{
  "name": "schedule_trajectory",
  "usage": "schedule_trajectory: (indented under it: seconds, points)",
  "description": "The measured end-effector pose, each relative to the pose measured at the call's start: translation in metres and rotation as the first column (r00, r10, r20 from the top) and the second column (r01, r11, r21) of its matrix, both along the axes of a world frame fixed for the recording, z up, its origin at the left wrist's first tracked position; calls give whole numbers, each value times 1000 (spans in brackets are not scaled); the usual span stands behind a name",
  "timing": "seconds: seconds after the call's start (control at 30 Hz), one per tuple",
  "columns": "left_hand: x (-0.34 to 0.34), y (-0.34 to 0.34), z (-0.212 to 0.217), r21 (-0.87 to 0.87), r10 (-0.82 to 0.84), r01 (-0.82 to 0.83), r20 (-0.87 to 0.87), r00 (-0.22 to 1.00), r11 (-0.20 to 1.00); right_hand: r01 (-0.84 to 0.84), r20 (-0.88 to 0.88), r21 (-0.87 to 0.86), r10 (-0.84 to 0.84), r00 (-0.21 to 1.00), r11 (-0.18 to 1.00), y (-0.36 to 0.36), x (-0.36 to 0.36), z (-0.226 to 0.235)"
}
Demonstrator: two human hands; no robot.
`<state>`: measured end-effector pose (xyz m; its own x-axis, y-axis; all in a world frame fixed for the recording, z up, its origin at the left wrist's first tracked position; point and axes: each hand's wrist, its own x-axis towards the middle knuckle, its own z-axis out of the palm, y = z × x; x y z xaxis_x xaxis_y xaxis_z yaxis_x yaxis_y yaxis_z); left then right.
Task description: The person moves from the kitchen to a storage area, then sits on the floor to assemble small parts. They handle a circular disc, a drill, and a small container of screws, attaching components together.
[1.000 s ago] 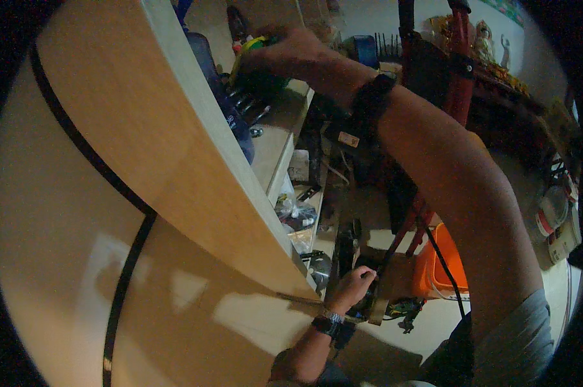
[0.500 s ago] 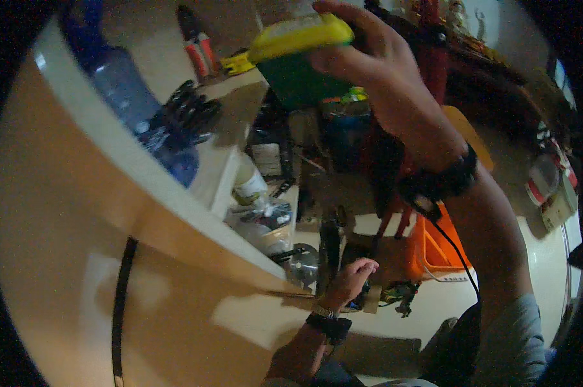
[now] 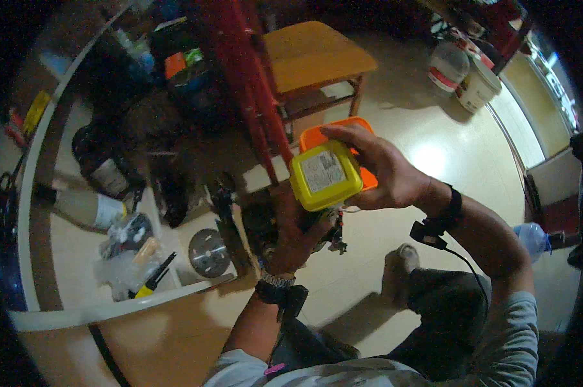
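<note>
A square yellow-lidded container [image 3: 326,176] is held in the air above the pale floor [image 3: 433,148] — gripped from the side by the right hand [image 3: 385,171], fingers curled over its top edge, and supported from below by the left hand [image 3: 296,235]. An orange tub [image 3: 317,137] lies just behind it, a wooden stool [image 3: 317,55] farther back.

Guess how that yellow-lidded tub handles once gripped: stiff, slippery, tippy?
The yellow-lidded tub looks like moulded plastic with a squarish lid, so probably stiff, not floppy. The right hand carries it from the side, the left hand under it, hinting it is fairly light. Its flat faces make rolling unlikely; the smooth plastic may be a little slippery.
</note>
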<state>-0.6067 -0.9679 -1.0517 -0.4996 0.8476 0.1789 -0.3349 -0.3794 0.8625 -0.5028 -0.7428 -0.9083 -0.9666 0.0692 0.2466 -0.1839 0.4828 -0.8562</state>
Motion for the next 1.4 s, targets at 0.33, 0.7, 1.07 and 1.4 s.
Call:
schedule_trajectory:
  seconds: [0.33,0.7,1.07,1.4]
  points:
    - [76,78,-23,-282,-100,77,-69,993,956,68,30,-31,-67,997,997,145,99,-54]
    - [134,221,59,-323,100,-77,56,993,943,74,-154,-234,-112,982,969,325,129,-51]
    - [233,392,-95,-453,-384,388,107,917,803,528,65,-154,-525,849,835,488,266,-339]
    - [319,464,-328,-706,-176,312,262,949,636,577,78,-45,-573,816,815,461,369,-549]
